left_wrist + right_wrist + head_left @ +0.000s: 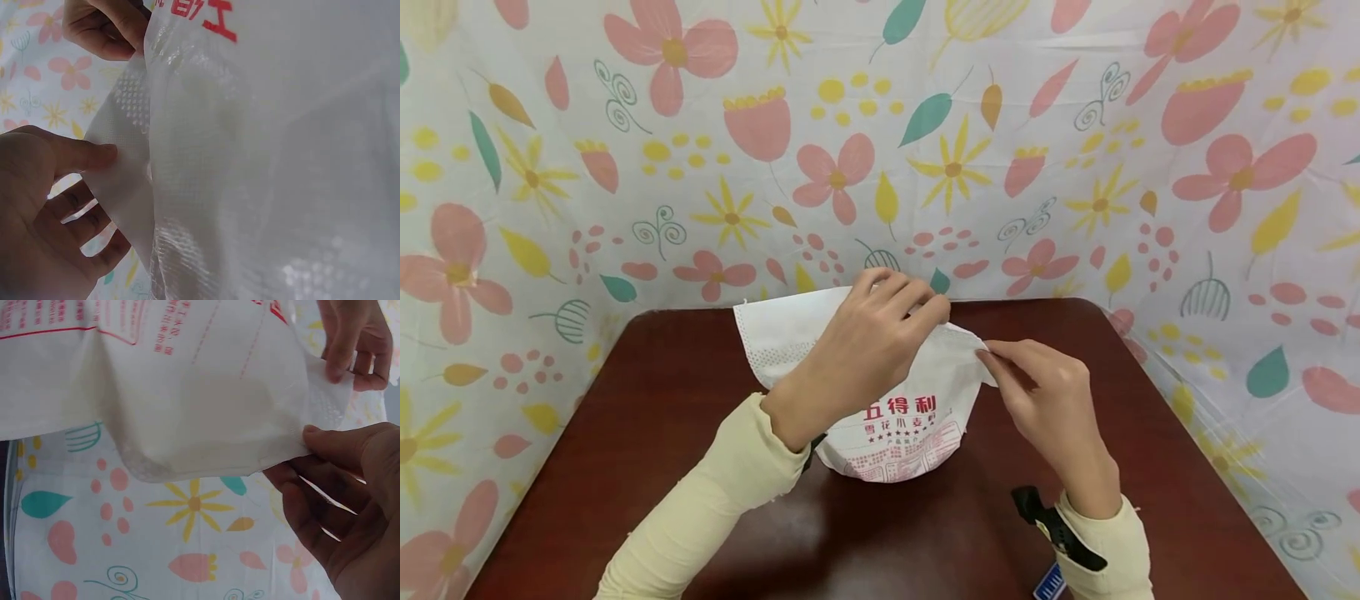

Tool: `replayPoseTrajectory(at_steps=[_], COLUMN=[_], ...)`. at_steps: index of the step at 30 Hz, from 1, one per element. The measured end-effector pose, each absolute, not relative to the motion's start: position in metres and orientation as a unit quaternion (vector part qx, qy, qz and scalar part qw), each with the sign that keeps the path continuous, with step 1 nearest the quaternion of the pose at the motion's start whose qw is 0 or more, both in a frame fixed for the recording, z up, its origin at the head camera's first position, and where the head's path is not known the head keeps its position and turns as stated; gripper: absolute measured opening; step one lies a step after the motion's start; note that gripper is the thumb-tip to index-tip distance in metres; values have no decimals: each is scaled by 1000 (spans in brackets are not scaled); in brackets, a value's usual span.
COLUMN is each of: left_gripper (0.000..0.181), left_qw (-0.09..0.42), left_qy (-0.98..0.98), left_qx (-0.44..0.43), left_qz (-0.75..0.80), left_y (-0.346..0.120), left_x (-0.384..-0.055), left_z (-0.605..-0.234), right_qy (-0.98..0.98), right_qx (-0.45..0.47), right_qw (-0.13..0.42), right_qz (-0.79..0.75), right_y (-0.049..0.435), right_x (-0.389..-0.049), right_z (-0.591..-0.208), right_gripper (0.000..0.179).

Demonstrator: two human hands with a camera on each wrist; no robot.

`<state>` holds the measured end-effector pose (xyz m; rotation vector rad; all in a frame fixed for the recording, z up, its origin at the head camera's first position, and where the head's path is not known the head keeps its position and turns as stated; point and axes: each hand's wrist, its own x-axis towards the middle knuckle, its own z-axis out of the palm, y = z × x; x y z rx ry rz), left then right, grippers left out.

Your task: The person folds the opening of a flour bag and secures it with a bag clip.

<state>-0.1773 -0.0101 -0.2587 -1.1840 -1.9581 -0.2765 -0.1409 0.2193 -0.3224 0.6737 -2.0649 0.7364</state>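
A white flour bag with red printed Chinese characters stands at the middle of the table, its top flap folded over to the left. My left hand pinches the bag's top edge between thumb and fingers; the left wrist view shows that thumb on the white sheet. At the bag's upper right corner, my right hand pinches the edge with thumb and forefinger. The right wrist view shows this right hand gripping the bag at its edge, with the left hand a little beyond.
The dark red-brown table lies under the bag. A flower-patterned cloth hangs behind it and along both sides. Near the right sleeve, a small blue and white object lies at the front, partly cut off.
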Motion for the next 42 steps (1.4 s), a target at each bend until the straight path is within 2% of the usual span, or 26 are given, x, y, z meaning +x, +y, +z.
replayPoseTrajectory(at_steps=[2, 6, 10, 14, 23, 31, 42], left_gripper=[13, 16, 17, 17, 19, 18, 16], left_qw=[407, 409, 414, 419, 423, 425, 410], left_qy=[-777, -776, -765, -756, -747, -740, -744], left_qx=[-470, -470, -482, -493, -503, -506, -513], left_qz=[-101, -100, -106, -102, -103, -121, -123], left_y=[-11, -15, -16, -15, -18, -21, -23], left_x=[-175, -171, -168, -166, -158, -159, -156], left_z=[-258, -258, -258, -258, -259, -265, -264], right_qy=[-815, -799, -773, -753, -805, -807, -814], right_qx=[278, 311, 328, 331, 323, 324, 313], right_qw=[415, 439, 497, 533, 462, 465, 458], right_qz=[294, 268, 219, 196, 187, 166, 168], right_y=[220, 217, 215, 213, 211, 210, 220], right_x=[-142, -147, -150, -152, -152, -153, -153], right_z=[-323, -324, -328, -331, -323, -325, -334], right_gripper=[22, 10, 23, 24, 27, 24, 12])
